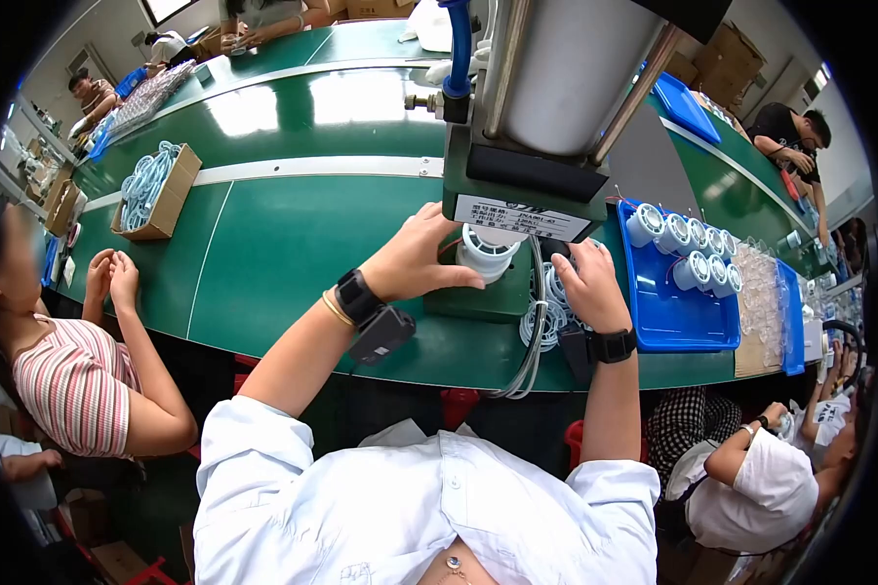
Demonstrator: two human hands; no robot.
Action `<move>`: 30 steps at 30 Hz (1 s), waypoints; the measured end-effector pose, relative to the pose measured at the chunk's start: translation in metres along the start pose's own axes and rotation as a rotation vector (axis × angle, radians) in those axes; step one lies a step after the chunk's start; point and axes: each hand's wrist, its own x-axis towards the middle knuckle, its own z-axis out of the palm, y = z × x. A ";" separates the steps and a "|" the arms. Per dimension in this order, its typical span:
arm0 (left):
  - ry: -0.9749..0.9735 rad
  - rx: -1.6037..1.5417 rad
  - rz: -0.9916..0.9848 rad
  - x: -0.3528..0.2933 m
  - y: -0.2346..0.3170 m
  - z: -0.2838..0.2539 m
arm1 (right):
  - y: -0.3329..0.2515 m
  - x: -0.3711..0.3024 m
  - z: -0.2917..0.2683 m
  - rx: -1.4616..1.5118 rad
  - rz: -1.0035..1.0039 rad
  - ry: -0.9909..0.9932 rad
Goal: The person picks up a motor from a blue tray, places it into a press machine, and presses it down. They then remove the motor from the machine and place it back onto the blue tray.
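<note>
A white round plastic housing [488, 255] sits upright on the dark green base [473, 301] of a press, right below the press head [527, 185]. My left hand [412, 260] is at its left side, thumb stretched toward its lower part and fingers reaching up beside the press head; whether it touches the housing I cannot tell. To the right of the press, my right hand [593, 285] has its fingers apart, over coiled pale cables [548, 322]. Nothing shows in its grasp. The press head hides part of the housing's top.
A blue tray [688, 334] with several white housings stands at right, beside clear plastic trays [759, 292]. A cardboard box [174, 210] of light blue cable coils is at left. Grey cables [529, 366] hang over the table's front edge. Co-workers sit on both sides.
</note>
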 end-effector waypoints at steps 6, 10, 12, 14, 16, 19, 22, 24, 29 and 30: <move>0.375 0.063 -0.024 -0.027 -0.073 -0.038 | -0.012 -0.006 0.012 -0.141 -0.070 0.151; 0.424 0.574 -0.145 -0.039 -0.098 -0.017 | -0.015 -0.007 0.013 -0.201 -0.076 0.151; 0.415 0.560 -0.157 -0.035 -0.095 -0.013 | -0.016 -0.007 0.010 -0.221 -0.071 0.152; 0.397 0.542 -0.185 -0.032 -0.089 -0.011 | -0.016 -0.003 0.004 -0.212 -0.041 0.110; 0.404 0.547 -0.169 -0.032 -0.093 -0.010 | -0.024 0.001 -0.003 -0.204 -0.025 0.098; 0.407 0.559 -0.136 -0.032 -0.099 -0.013 | -0.069 0.010 -0.012 0.419 -0.292 0.016; 0.414 0.528 -0.096 -0.030 -0.104 -0.016 | -0.111 0.016 -0.010 0.279 -0.104 -0.072; 0.418 0.526 -0.080 -0.037 -0.108 -0.020 | -0.114 0.020 -0.017 0.270 -0.057 -0.053; 0.387 0.514 -0.053 -0.041 -0.111 -0.014 | -0.053 0.006 -0.034 0.463 -0.078 0.316; 0.389 0.514 -0.059 -0.042 -0.111 -0.016 | -0.039 -0.003 -0.049 0.509 0.035 0.278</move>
